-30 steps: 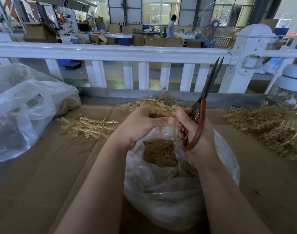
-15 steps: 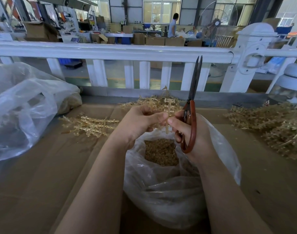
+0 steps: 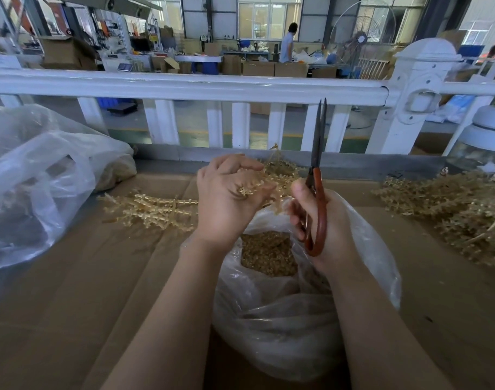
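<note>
Since my thumbs met over the bag half a second ago: my two hands have parted, and the small stem that they pinched together is no longer between them.
Left hand [image 3: 229, 198]: it has gone up and away, toward 11 o'clock from the bag mouth, with its back turned to me. Its fingers are curled in and hold a bit of gold sprig [image 3: 247, 190] against the palm. How much is inside the hand I cannot tell.
Right hand [image 3: 322, 220]: it has stayed at 2 o'clock of the bag mouth. Its fingers are closed through the brown loop of the scissors [image 3: 316, 167]; the thumb stands free on top and touches nothing.
Blades: upright, tips pointing to 12 o'clock in front of the white railing [image 3: 184, 85], almost together, with only a thin slit between them.
Bag [image 3: 283, 319]: it stands open on the counter [image 3: 72, 291] between my forearms. The cut pieces [image 3: 266, 253] lie inside it, just below both hands.
Supply: one pile of sprigs [image 3: 283, 170] lies just behind my left fingers at 12 o'clock, loose sprigs [image 3: 148, 205] lie at 9 o'clock, and a big heap [image 3: 460, 212] lies at 3 o'clock, well apart.
Large clear bag [image 3: 43, 175]: far out at 9 o'clock, not in use.
Meaning: I judge that one stem is finished and the left hand is now bringing or turning the next sprig. The blades must open again before the next cut, and the sprig must come back over the bag mouth so that the pieces fall inside and not on the counter.
</note>
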`<action>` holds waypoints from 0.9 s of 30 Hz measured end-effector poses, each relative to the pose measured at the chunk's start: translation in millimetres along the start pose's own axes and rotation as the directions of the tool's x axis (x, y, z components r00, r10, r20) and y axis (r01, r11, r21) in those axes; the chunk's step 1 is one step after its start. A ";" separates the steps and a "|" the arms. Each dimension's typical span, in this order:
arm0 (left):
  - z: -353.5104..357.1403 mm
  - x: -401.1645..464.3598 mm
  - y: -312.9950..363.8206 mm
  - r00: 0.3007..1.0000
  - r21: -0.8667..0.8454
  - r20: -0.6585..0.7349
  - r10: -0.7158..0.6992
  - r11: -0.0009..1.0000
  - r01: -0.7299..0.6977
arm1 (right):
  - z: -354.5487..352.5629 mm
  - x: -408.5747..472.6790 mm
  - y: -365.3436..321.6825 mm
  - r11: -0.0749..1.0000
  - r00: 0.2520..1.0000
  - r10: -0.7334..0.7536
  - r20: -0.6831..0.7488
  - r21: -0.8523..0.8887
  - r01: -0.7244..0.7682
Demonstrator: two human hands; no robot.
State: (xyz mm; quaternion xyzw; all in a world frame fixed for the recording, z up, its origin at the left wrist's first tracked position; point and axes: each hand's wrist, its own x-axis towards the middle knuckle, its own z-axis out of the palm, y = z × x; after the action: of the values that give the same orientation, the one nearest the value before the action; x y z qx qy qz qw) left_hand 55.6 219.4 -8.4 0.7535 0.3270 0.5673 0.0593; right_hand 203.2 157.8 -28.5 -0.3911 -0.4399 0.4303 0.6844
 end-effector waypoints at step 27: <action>-28.4 8.9 -4.6 0.586 -0.268 0.769 -0.256 0.703 0.659 | 7.8 -0.8 0.0 0.985 0.996 -0.085 0.016 -0.148 0.086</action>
State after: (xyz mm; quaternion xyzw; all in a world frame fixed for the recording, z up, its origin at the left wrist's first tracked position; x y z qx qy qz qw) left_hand 29.5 220.0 6.7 0.7411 0.3028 0.2786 0.5305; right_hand 195.7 158.3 -26.3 -0.4198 -0.4903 0.3684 0.6691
